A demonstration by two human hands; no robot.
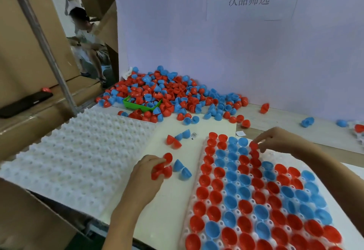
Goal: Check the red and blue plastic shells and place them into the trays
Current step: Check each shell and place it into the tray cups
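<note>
Left hand (146, 173) clutching several red shells (162, 168) above tabletop (177, 171); right hand (275, 141) pinching one red shell (253, 145) over tray (275, 156). Best seated hollow-up, pressed squarely into next free pocket.

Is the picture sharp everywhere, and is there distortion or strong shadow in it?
Head view: wide-angle bending curves the stack of empty trays and the metal post; light is soft and even, without hard shadows; the left hand and right hand are slightly soft; the seated person behind is blurred.

Soft even light, warped edges
</note>
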